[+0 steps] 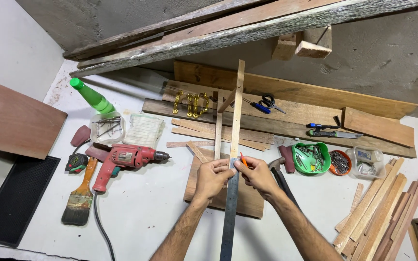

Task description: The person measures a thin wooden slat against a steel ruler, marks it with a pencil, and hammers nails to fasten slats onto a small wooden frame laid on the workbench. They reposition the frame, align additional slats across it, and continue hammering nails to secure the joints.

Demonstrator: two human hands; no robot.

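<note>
Looking down at the middle of the frame, we see our left hand (212, 178) and right hand (257, 176) meeting over a long metal ruler (229, 220) that runs from the bottom edge up toward the centre. Our left hand pinches the ruler's upper end together with a thin wooden strip (236, 116), which continues upward in line with the ruler. Our right hand is closed narrowly on an orange pencil (243, 159), its tip at the strip just beside the left thumb. Under both hands lies a flat wooden board (250, 200) on the white table (151, 208).

Left of centre lies a red electric drill (124, 159), its bit pointing right. Below and to its left is a paintbrush (79, 198), with a tape measure (76, 163) just beside the brush handle. A green bottle (92, 98) lies tilted in the upper left, near a clear tub of nails (106, 128).

Right of centre sits a green bowl (311, 158) holding nails and screws, and a hammer (280, 175) lies partly hidden by our right forearm. Brass handles (191, 104) rest on a plank in the upper middle, with scissors (268, 102) to their right. Wooden slats (378, 208) are stacked in the lower right.
</note>
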